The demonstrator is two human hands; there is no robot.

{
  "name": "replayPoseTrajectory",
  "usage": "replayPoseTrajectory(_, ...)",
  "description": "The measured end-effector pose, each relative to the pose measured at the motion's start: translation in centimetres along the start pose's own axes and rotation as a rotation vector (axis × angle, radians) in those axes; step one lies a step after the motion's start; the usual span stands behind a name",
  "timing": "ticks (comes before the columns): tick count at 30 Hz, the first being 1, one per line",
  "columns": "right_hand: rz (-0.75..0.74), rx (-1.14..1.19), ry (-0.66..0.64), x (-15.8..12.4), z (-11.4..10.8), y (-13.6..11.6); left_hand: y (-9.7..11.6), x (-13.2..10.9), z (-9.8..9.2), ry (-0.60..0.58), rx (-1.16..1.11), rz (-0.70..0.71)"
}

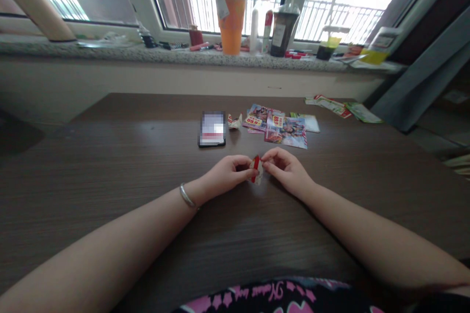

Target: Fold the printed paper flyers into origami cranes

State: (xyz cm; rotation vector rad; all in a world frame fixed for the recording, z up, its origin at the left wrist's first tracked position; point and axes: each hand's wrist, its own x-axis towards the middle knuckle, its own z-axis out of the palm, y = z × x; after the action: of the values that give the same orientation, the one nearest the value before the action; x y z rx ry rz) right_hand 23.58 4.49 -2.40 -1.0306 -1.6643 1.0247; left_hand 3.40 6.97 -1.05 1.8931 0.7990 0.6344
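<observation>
A small folded piece of red and white paper (256, 170) is held just above the dark table. My left hand (226, 174), with a silver bangle on its wrist, pinches the paper between thumb and fingers from the left side. On the other side, my right hand (290, 172) has its thumb and fingertips closed at the paper's right edge. Beyond the hands stands another small folded paper piece (234, 122), beside a phone (212, 129) whose screen is blurred out. To the right of that lie printed colour leaflets (285, 129), partly overlapping.
More paper strips (332, 105) lie at the table's (154, 254) far right corner. Behind the table, a stone windowsill (165, 55) carries a tall orange drink cup (232, 19), a dark drink cup (283, 32), bottles and pens. A grey curtain (422, 68) hangs at right.
</observation>
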Motion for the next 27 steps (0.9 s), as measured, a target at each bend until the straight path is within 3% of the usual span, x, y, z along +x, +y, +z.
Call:
replayPoseTrajectory(11,0.036,0.288,-0.156,0.33,0.00,-0.02,-0.23,0.11,-0.26,-0.105,0.017,-0.006)
replayPoseTrajectory(27,0.067,0.268,-0.242,0.12,0.09,0.45,-0.37,0.19,-0.41,-0.167,-0.011,-0.033)
